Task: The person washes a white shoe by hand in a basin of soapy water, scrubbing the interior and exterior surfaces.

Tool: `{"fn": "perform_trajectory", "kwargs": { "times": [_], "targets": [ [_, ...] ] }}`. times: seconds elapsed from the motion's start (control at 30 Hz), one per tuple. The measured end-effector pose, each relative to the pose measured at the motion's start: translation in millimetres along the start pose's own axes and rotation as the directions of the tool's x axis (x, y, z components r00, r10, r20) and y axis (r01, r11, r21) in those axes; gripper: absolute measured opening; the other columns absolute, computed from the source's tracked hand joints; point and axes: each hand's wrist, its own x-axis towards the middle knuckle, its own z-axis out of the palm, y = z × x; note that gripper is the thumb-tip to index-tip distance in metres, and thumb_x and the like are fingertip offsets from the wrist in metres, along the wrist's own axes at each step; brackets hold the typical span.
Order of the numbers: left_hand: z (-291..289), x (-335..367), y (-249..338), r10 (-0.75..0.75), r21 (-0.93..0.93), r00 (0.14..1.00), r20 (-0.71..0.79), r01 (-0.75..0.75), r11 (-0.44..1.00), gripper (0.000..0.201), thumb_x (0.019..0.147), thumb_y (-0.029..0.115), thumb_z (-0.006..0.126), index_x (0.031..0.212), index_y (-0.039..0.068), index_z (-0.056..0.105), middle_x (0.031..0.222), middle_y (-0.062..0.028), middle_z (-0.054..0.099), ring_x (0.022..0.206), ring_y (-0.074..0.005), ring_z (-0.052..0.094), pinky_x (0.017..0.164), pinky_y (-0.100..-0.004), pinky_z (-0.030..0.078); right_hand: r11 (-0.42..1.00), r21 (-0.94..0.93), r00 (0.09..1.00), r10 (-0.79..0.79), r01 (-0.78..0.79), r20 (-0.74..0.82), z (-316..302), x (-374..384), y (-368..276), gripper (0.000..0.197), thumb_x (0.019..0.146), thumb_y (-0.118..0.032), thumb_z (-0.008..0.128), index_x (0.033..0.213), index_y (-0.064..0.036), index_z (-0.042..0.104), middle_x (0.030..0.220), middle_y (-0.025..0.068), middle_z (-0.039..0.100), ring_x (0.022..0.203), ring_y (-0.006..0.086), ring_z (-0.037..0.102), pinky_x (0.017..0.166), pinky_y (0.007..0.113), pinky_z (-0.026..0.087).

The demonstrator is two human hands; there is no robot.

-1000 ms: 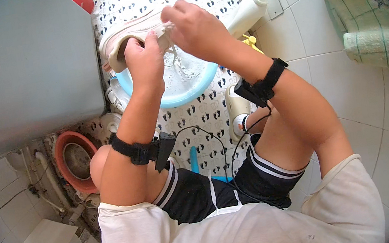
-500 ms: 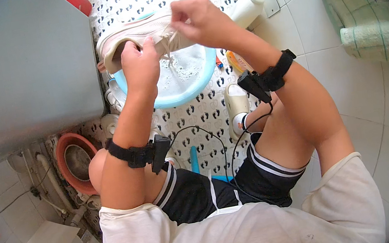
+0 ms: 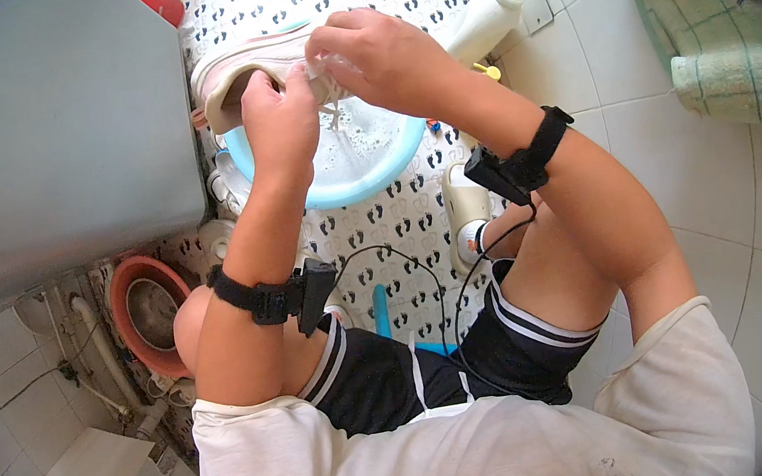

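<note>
A pale pink-and-white shoe (image 3: pixel 259 49) is held over a light blue basin (image 3: pixel 391 175) of sudsy water (image 3: pixel 371 136). My left hand (image 3: pixel 281 130) grips the shoe by the edge of its opening, with the fingers partly inside. Close beside it, my right hand (image 3: pixel 383 52) is closed with fingertips pinched at the lacing, where some pale lace shows between the two hands. Loose lace ends (image 3: pixel 335 117) dangle below the shoe toward the water. The shoe's toe end is covered by my right hand.
A white bottle (image 3: pixel 488 20) stands right of the basin, a yellow item (image 3: pixel 487 71) near it. A grey panel (image 3: pixel 59 128) fills the left. An orange basin (image 3: pixel 125 316) sits lower left; a green towel (image 3: pixel 731 77) hangs right. Cables (image 3: pixel 439 298) run from my wrist straps.
My right hand has come left and slightly down, closer to my left hand at the laces. My left hand keeps its hold on the shoe, which has barely moved.
</note>
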Motion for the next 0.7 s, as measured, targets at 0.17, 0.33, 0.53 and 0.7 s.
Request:
{"fn": "perform_trajectory", "kwargs": {
  "times": [0.17,0.33,0.53,0.7],
  "targets": [
    [-1,-1,-2,0.010,0.062,0.999,0.031,-0.012,0.998,0.029,0.099,0.012,0.056,0.119,-0.009,0.056,0.115,-0.0143,0.065,0.099,-0.0165,0.064,0.085,-0.0296,0.054,0.995,-0.092,0.997,0.052,-0.046,0.060,0,3,-7,0.010,0.088,-0.015,0.061,0.087,-0.0052,0.062,0.087,0.0113,0.065,0.087,0.0330,0.065,0.078,0.043,0.054],
    [-1,-7,3,0.092,0.223,0.993,-0.070,-0.075,0.972,0.024,0.091,0.016,0.063,0.088,-0.007,0.059,0.080,-0.0153,0.064,0.071,-0.0208,0.057,0.069,-0.0362,0.047,0.961,-0.114,0.967,0.247,-0.253,-0.067,-5,9,6,0.015,0.087,-0.017,0.062,0.085,-0.0025,0.060,0.083,0.0151,0.065,0.079,0.0334,0.067,0.074,0.044,0.055],
    [-10,3,-11,0.087,0.158,0.993,-0.081,-0.074,0.985,0.023,0.093,0.015,0.061,0.091,-0.007,0.060,0.081,-0.0152,0.065,0.073,-0.0206,0.058,0.072,-0.0355,0.048,0.938,0.023,0.930,0.346,-0.346,-0.124,-14,8,31,0.020,0.081,-0.021,0.064,0.085,-0.0012,0.065,0.086,0.0204,0.068,0.077,0.0359,0.067,0.075,0.046,0.054],
    [-7,-4,-4,0.080,0.048,0.994,-0.081,-0.076,0.996,0.021,0.094,0.013,0.059,0.096,-0.008,0.061,0.087,-0.0148,0.067,0.077,-0.0196,0.060,0.074,-0.0347,0.049,0.998,-0.038,0.998,0.039,-0.041,-0.046,0,0,12,0.025,0.080,-0.020,0.068,0.102,-0.0076,0.066,0.097,0.0151,0.065,0.098,0.0339,0.062,0.089,0.043,0.052]
  ]
}}
